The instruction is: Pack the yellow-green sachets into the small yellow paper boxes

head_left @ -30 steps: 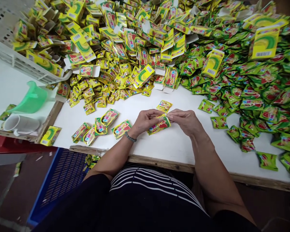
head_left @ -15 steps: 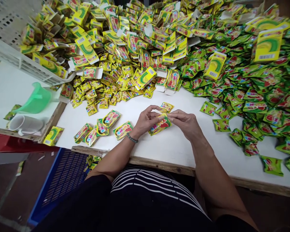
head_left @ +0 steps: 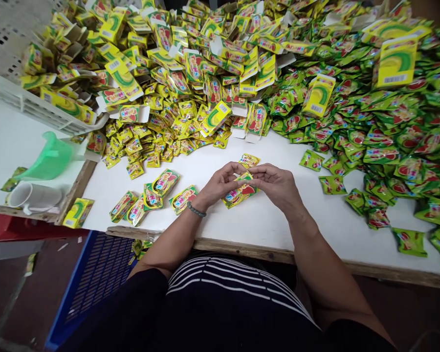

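A small yellow-and-green carton [head_left: 239,194] with red fruit artwork is at the front middle of the worktop [head_left: 256,230], its far edge gripped by left hand [head_left: 219,188] and right hand [head_left: 278,188]. Multicoloured lettering [head_left: 236,196] partly covered; full name illegible.

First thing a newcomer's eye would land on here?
Probably the yellow cartons heaped across the far left and centre, with green packets piled at right. Next, the left hand and right hand meeting at one small carton, mid-scene over the white tabletop. Then the green plastic container beside the white mug, far left.
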A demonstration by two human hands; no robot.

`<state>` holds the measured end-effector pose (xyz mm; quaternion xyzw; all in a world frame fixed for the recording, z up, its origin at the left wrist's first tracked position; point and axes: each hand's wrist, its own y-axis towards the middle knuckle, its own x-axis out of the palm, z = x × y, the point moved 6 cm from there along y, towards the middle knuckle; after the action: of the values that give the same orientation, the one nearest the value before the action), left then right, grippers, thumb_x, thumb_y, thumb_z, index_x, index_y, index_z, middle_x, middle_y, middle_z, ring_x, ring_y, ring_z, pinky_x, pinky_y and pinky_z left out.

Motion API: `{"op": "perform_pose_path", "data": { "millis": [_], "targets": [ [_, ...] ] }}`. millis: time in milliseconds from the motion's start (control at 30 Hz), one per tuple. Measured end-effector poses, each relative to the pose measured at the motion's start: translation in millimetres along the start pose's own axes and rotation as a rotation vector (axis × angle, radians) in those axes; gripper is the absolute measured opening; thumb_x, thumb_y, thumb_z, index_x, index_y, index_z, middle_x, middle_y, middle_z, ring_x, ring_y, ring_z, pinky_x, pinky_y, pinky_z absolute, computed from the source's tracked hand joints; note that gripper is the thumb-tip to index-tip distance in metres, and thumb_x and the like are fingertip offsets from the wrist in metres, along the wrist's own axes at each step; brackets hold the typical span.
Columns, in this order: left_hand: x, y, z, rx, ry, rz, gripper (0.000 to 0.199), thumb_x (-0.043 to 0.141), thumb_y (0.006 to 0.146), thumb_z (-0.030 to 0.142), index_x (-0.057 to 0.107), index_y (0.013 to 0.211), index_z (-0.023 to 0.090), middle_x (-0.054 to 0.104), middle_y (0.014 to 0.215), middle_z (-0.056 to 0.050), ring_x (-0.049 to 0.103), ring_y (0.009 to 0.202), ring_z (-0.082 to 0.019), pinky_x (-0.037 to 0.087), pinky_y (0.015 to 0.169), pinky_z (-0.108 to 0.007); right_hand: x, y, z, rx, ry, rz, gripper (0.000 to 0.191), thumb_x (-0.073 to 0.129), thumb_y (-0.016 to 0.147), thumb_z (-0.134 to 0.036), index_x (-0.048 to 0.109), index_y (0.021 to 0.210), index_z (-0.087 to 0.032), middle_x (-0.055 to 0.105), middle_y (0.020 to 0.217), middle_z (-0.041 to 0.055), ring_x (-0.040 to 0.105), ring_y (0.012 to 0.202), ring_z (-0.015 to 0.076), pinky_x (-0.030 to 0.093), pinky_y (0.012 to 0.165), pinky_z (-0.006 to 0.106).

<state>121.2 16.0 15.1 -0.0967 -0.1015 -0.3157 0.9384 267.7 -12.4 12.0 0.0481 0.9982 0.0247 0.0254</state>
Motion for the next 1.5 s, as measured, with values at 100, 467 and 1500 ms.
{"op": "perform_pose_path", "data": {
  "millis": [100,467,1500],
  "targets": [
    [0.4,0.6,-0.4,0.002,-0.051,0.013,0.047,0.084,0.066,0.034,0.053,0.098,0.019,0.055,0.100,-0.001,0.055,0.080,-0.008,0.047,0.075,-0.022,-1.1,-0.3,0.6,0.020,0.018,0.018,0.035,0.083,0.062,-0.044,0.073,0.086,-0.021,0.073,0.085,0.0026,0.068,0.077,0.0196,0.058,0.078,0.040],
    [-1.3,7.0,-21.6,-0.028,0.146,-0.008,0.050,0.078,0.073,0.043,0.046,0.106,0.022,0.061,0.085,0.003,0.055,0.066,-0.006,0.039,0.060,-0.020,-8.9,2.9,-2.9,-0.082,-0.168,0.057,0.016,0.077,0.069,-0.038,0.074,0.076,-0.023,0.072,0.080,0.0023,0.064,0.071,0.0185,0.054,0.070,0.035],
    [-7.4,7.8,-28.8,-0.044,0.038,0.134,0.062,0.079,0.067,0.053,0.049,0.110,0.019,0.061,0.074,0.004,0.053,0.062,-0.008,0.039,0.058,-0.020,-7.6,1.3,17.5,-0.116,-0.187,0.183,0.024,0.075,0.072,-0.047,0.079,0.087,-0.027,0.072,0.088,0.0033,0.066,0.080,0.0190,0.053,0.073,0.034]
  ]
}}
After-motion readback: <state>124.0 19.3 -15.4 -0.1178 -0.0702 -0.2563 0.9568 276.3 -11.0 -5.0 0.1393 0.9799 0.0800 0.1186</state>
